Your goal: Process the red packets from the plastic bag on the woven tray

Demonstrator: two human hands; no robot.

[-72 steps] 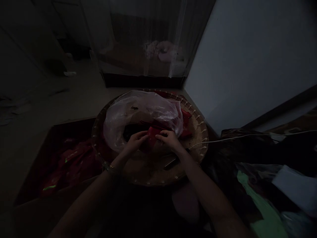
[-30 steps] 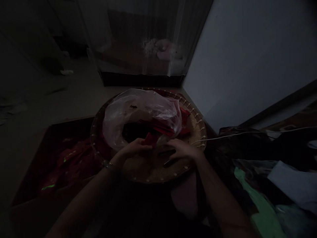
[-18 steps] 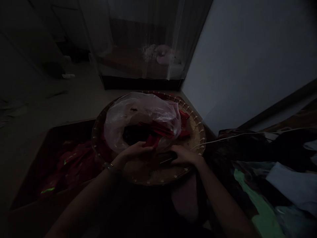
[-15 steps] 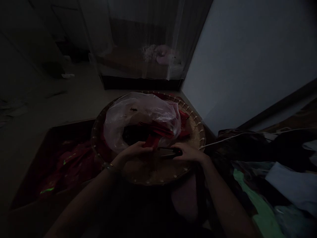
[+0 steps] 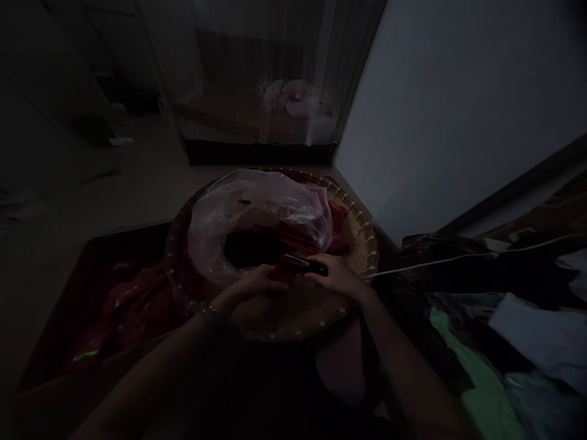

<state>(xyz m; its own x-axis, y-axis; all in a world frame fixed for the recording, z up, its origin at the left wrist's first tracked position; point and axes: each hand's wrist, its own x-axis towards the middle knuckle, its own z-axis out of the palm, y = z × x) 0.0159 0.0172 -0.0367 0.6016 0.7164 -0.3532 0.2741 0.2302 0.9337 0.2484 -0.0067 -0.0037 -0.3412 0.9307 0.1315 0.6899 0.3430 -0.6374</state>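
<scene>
My right hand [image 5: 337, 275] grips a small black two-armed tool [image 5: 316, 267] with a red spot and a shiny metal edge; in the dim light I cannot tell if it is a stapler or snips. Its tip points left, onto a flat dark red piece [image 5: 282, 272], of paper or cloth, pinched in my left hand [image 5: 254, 284]. Both hands are over the front half of a round woven bamboo tray [image 5: 364, 244]. Just beyond them a clear plastic bag [image 5: 257, 192] lies with its mouth spread wide. Several red pieces [image 5: 298, 235] rest at its mouth.
Left of the tray stands a dark box [image 5: 59, 318] holding red items [image 5: 142, 299]. A pale cord [image 5: 426, 264] runs right from the tray's rim. Piled clothes [image 5: 527, 342] lie at the right, below a white wall [image 5: 435, 122]. A sheer curtain [image 5: 275, 55] hangs behind.
The tool has moved left and up, onto the red piece, and its two spread arms now look closer together. My left hand has turned the red piece lower and nearer the tool.
</scene>
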